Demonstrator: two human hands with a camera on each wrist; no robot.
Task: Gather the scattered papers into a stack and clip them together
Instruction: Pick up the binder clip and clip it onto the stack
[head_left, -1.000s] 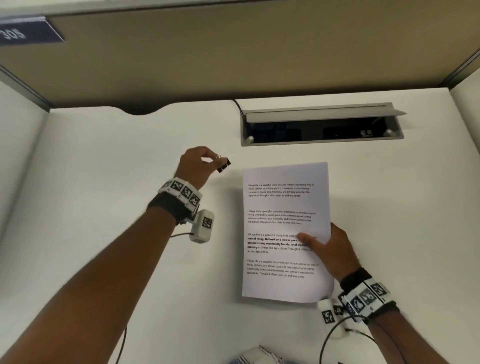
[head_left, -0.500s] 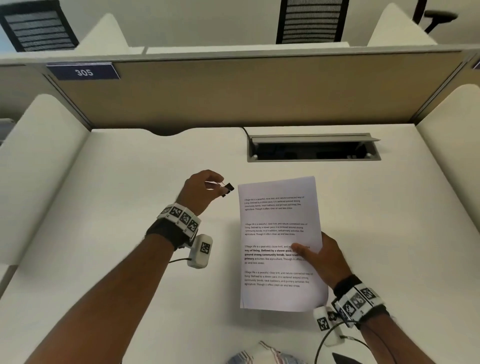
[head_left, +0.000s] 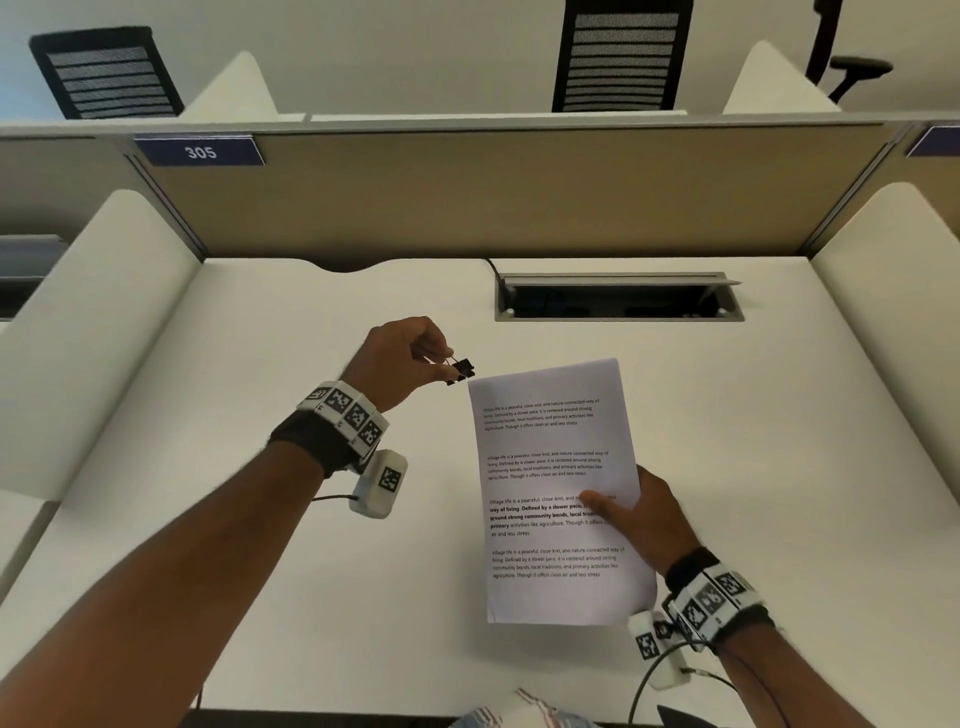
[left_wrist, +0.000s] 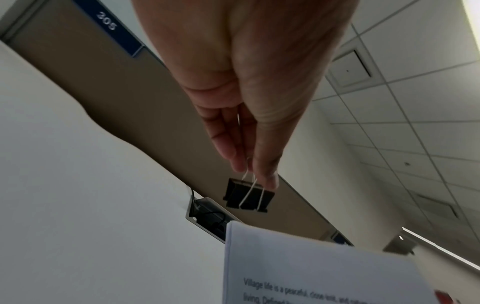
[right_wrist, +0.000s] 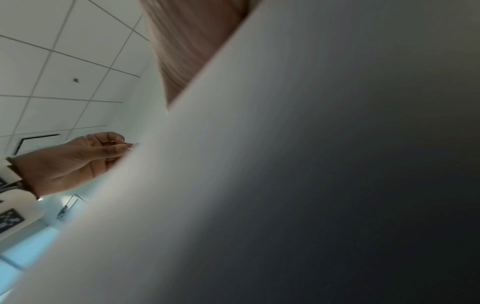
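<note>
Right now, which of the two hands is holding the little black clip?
The left hand. It pinches the wire handles of the black binder clip beside the top corner of the papers, while the right hand holds those papers.

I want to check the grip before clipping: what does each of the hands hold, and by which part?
The left hand pinches the binder clip by its wire handles. The right hand holds the paper stack at its right edge, thumb on top.

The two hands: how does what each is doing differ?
The left hand pinches the wire handles of a small black binder clip with its fingertips; the right hand grips the white paper stack at its edge, thumb on the printed side. The left is beside the stack's top corner, the right lower. Both are raised above the desk.
</note>
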